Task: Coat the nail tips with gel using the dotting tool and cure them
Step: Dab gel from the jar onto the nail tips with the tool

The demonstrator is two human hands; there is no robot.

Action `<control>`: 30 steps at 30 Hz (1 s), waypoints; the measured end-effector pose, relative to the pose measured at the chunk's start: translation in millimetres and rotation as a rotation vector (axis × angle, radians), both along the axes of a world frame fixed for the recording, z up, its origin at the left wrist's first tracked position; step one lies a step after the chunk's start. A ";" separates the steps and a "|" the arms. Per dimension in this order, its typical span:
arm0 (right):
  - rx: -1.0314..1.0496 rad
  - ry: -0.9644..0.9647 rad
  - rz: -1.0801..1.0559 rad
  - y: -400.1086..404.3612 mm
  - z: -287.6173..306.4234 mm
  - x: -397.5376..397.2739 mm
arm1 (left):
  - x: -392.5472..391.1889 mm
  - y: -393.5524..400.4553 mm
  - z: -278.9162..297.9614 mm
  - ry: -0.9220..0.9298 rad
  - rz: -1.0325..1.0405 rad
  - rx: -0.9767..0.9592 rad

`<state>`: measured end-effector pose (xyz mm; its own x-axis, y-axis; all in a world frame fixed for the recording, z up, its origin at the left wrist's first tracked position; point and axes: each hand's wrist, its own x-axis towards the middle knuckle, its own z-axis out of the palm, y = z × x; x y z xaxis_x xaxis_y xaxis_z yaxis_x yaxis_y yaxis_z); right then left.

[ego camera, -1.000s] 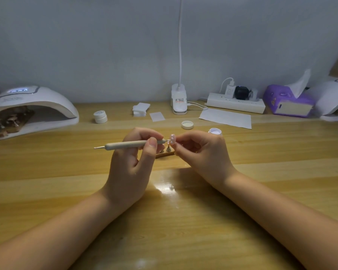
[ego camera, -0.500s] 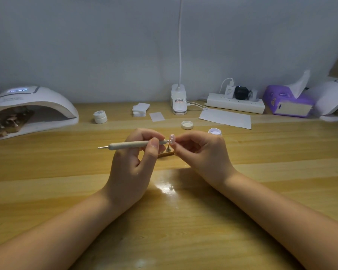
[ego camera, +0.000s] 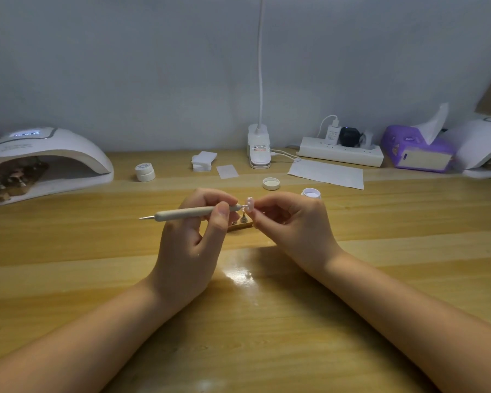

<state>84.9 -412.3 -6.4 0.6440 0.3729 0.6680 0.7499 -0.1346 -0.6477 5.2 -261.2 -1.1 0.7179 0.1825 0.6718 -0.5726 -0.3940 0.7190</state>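
My left hand point(ego camera: 193, 245) grips a beige dotting tool point(ego camera: 182, 214) that lies almost level, its right end touching a small pink nail tip point(ego camera: 249, 204). My right hand point(ego camera: 292, 225) pinches that nail tip from the right. Just behind the hands a small wooden nail stand point(ego camera: 240, 224) rests on the table, mostly hidden. An open white gel jar point(ego camera: 311, 193) stands behind my right hand, its lid point(ego camera: 271, 183) to the left. A white curing lamp point(ego camera: 48, 163) at the far left is lit and has stands with nail tips inside.
A closed white jar point(ego camera: 145, 171), a stack of wipes point(ego camera: 203, 161), a lamp base point(ego camera: 259, 147), a power strip point(ego camera: 340, 154), a sheet of paper point(ego camera: 326, 174), a purple tissue box point(ego camera: 417, 150) and a second curing lamp point(ego camera: 482, 148) line the back of the wooden table point(ego camera: 238, 321).
The dotting tool has slid a little to the right against the nail tip. Both hands stay in nearly the same place.
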 end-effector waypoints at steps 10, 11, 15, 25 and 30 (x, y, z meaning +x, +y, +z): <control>-0.010 0.004 -0.002 -0.7 -0.7 0.2 | 0.2 0.1 -0.4 0.010 -0.014 0.008; -0.012 0.002 0.000 -0.8 -0.7 0.5 | 0.2 0.2 -0.4 0.008 -0.012 0.007; -0.012 -0.001 -0.004 -0.8 -1.4 0.7 | 0.5 -0.2 -0.2 0.015 -0.009 0.005; 0.085 0.188 -0.048 -3.0 7.2 2.3 | 3.6 1.2 0.8 0.046 0.049 -0.110; 0.034 0.268 -0.140 -11.7 12.0 14.9 | 3.6 2.0 -0.4 0.054 0.043 -0.119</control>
